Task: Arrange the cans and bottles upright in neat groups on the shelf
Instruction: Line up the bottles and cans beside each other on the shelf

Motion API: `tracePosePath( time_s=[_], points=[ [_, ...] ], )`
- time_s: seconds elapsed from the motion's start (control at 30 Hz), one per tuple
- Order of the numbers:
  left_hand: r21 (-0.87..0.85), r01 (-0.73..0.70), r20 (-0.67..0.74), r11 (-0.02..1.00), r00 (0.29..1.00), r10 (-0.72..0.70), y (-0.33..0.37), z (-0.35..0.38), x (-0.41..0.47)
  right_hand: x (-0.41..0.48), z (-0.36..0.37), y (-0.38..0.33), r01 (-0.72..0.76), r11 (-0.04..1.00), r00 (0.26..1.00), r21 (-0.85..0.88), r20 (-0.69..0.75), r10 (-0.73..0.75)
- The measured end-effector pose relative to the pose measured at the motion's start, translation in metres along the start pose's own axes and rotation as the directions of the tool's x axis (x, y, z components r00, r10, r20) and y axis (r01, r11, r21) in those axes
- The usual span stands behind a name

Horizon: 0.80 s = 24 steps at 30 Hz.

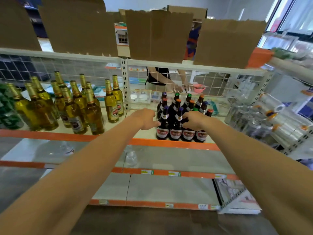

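Leftmost, green bottles (6, 106) are standing at the far left end of the shelf (108, 138), with a loose cluster of upright golden bottles (71, 106) crowding just right of them. Right of the white upright post (125, 85), the person's left hand (147, 118) is reaching in, fingers curled and touching the left side of the nearest dark bottle (162, 124). A tight block of upright dark bottles (183, 116) with coloured caps is standing near the shelf's front edge. The right hand (194, 119) is pressing against that block's right side, fingers wrapping around bottle shoulders. Farther right, clear plastic rolls (277, 119) are lying stacked.
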<state>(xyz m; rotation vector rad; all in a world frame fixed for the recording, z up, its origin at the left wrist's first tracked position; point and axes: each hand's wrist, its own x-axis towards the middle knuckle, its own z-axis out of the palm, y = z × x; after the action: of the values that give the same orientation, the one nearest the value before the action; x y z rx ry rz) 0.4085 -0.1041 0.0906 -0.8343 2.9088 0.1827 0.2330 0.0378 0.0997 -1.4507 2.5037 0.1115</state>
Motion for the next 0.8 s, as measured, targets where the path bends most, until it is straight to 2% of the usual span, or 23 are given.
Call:
tracePosePath(
  time_s=[0.13,0.3,0.57,0.8],
  points=[
    [0.003,-0.004,0.015,1.0,1.0,0.004,0.018,-0.007,0.02,0.012,-0.005,0.03,-0.047,0.999,0.999,-0.013,0.022,0.047],
    [0.01,0.052,-0.003,0.999,0.999,-0.052,-0.02,-0.016,0.006,0.039,-0.014,0.002,0.01,1.0,0.999,-0.004,0.035,-0.01],
    [-0.057,0.27,-0.059,0.961,0.96,-0.273,-0.158,-0.028,-0.053,0.082,-0.016,-0.142,0.2,0.978,0.98,-0.066,0.008,-0.199],
    [-0.047,0.329,-0.076,0.943,0.94,-0.332,-0.297,-0.038,-0.106,0.113,-0.025,-0.282,0.249,0.962,0.968,-0.109,-0.013,-0.252]
  ],
)
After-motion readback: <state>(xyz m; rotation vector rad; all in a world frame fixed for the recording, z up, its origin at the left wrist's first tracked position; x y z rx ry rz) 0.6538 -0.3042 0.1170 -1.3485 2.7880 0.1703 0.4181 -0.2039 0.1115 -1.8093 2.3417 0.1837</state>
